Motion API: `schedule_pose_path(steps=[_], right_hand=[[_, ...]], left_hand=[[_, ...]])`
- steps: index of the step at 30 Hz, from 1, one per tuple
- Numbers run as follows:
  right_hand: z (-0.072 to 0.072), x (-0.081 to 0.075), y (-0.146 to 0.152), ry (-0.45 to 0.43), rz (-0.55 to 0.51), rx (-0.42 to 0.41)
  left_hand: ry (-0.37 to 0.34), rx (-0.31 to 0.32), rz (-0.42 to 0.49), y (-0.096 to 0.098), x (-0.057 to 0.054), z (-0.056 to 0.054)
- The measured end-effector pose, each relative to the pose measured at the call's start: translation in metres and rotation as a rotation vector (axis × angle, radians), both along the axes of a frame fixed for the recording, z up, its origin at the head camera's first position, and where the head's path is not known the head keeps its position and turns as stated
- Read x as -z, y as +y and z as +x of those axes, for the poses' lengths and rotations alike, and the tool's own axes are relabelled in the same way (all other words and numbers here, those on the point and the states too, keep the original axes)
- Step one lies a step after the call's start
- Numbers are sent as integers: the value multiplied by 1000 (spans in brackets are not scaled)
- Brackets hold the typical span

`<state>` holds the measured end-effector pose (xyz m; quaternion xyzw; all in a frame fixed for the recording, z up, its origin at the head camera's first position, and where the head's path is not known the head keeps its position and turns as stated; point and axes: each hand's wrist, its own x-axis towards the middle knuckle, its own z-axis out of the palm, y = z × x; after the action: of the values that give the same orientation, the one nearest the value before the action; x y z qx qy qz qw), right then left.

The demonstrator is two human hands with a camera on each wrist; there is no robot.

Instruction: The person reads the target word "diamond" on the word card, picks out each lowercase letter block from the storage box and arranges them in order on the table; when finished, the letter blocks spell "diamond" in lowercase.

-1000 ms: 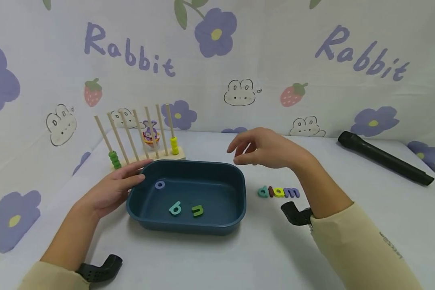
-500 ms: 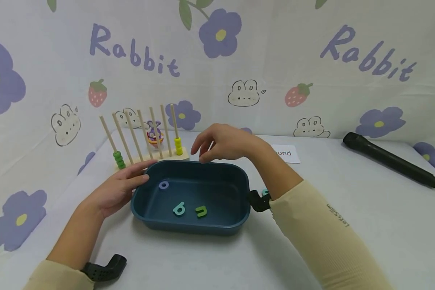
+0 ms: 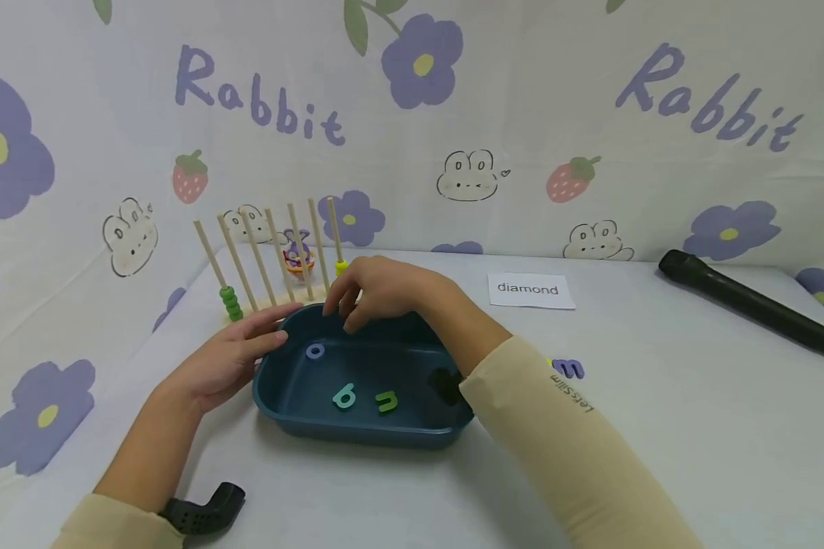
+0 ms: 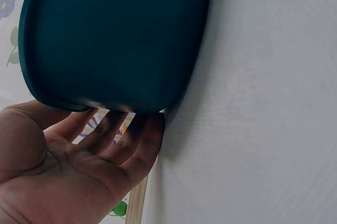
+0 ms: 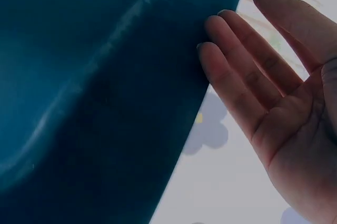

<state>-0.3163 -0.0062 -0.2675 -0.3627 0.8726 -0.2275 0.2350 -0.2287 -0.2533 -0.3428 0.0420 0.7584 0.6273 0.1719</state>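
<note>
A dark blue plastic basin [image 3: 364, 439] holds three letters: a purple o [image 3: 315, 351], a teal letter [image 3: 344, 397] with a ring and stem, and a green n [image 3: 387, 402]. My left hand [image 3: 230, 358] holds the basin's left end, thumb at the rim and fingers along the outside wall, as the left wrist view shows. Over the basin's back part, near the purple o, hovers my right hand [image 3: 384, 290], its fingers loosely bent downward with nothing between them. Right of the basin a purple m [image 3: 568, 368] shows; my right sleeve hides the letters beside it.
A wooden bead rack [image 3: 281, 299] with upright rods stands behind the basin, and a small purple figure [image 3: 298, 255] is behind it. A white card [image 3: 532, 291] reading "diamond" lies at the back. To the far right is a black microphone [image 3: 755, 303].
My right hand has moved left from beyond the basin's right end to over its back part, uncovering the card while its sleeve covers most letters on the right. My left hand stays at the basin.
</note>
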Motion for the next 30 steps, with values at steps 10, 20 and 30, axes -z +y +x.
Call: schedule_pose_path(steps=[10, 20, 30], right_hand=[[3, 16, -21, 13, 74, -19], [10, 32, -34, 38, 123, -73], [15, 48, -46, 155, 178, -91]], left_hand=[[-1, 0, 10, 0, 2, -2], [10, 16, 14, -1, 1, -2], [18, 21, 21, -1, 3, -1]])
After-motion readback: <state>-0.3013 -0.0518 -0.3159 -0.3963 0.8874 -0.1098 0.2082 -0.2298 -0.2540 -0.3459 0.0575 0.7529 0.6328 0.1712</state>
